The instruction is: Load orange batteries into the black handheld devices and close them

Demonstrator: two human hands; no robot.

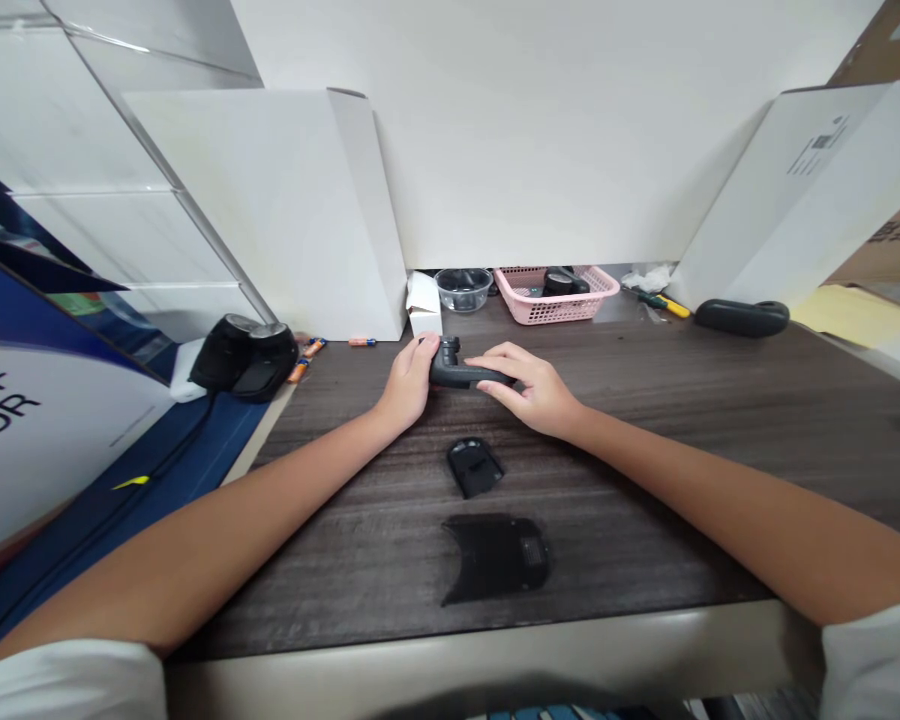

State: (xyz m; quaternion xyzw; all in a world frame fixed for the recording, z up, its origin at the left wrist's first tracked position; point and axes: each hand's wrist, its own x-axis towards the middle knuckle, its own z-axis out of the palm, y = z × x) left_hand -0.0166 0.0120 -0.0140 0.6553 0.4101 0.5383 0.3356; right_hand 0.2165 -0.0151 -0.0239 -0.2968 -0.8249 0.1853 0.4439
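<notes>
Black device: gripped between both hands, around the middle of the surface.
Left hand: clasped on its left end.
Right hand: thumb and fingers around its right part.
Loose pieces: small black cover, larger dark panel nearer.
Stage: seemingly partway; neither piece is fitted.

I see pink latticed basket; left of it, orange-and-blue batteries; nearer me, black device; beneath basket, streaked dark-brown tabletop.
</notes>
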